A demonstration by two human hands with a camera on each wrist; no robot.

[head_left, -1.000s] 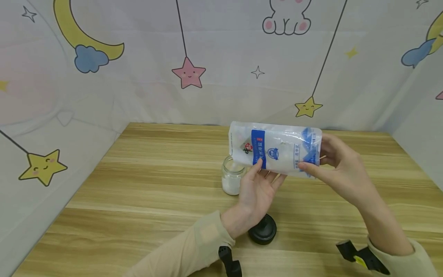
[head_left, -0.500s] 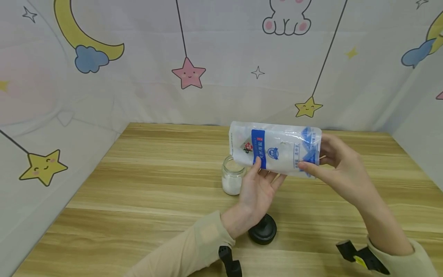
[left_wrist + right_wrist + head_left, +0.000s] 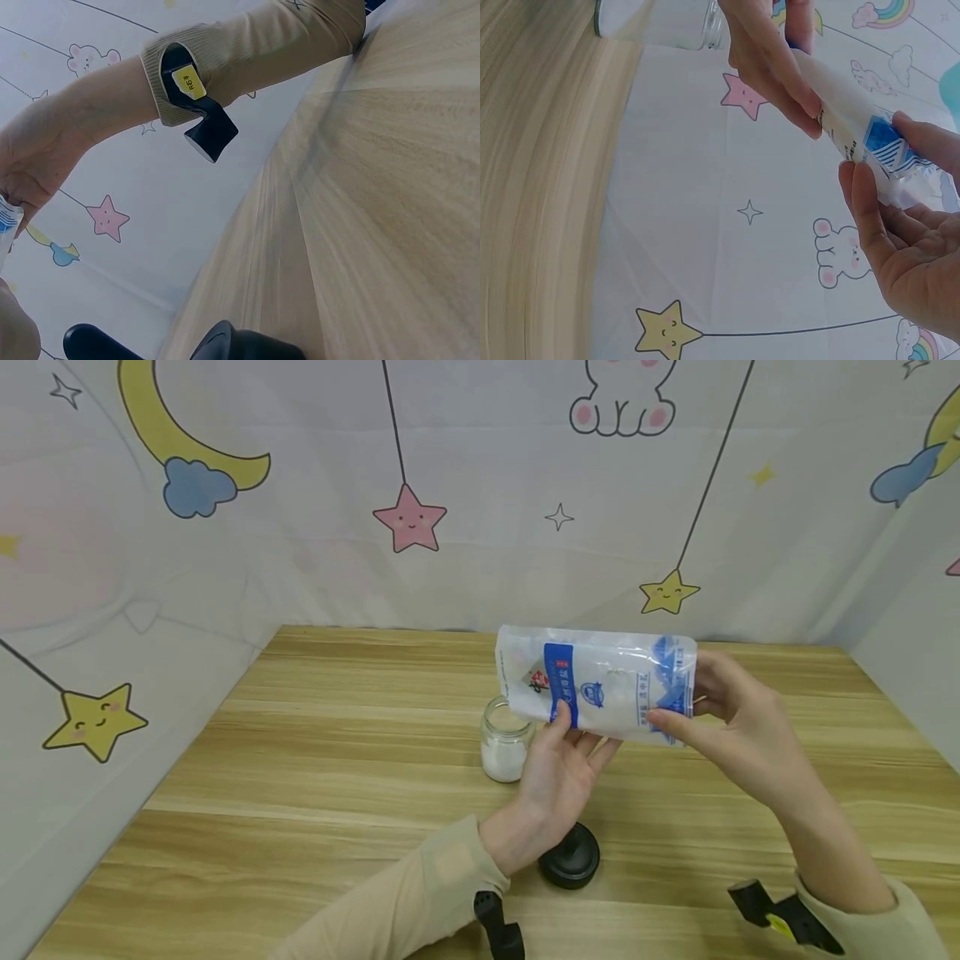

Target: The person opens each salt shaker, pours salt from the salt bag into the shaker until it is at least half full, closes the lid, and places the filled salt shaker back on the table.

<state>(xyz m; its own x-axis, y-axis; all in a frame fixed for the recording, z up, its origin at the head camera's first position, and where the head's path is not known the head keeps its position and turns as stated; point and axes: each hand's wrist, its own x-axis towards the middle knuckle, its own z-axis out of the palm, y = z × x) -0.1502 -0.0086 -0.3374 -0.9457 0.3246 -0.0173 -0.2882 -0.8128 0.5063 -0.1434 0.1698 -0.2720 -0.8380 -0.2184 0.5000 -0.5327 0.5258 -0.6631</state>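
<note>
Pouch (image 3: 615, 693) held above table (image 3: 300, 760) near open jar (image 3: 502, 756), left hand (image 3: 557, 777) gripping its lower edge, right hand (image 3: 742, 735) its blue-patterned end; likely soft, slick and light, best supported at both places.

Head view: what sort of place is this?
Probably a makeshift indoor recording booth: cartoon-print cloth lines the back and both sides of a wooden table, and a black device sits at the left cuff.

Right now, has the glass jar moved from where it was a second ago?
No; in the head view, the jar keeps its place against the wooden table's far edge.
</note>
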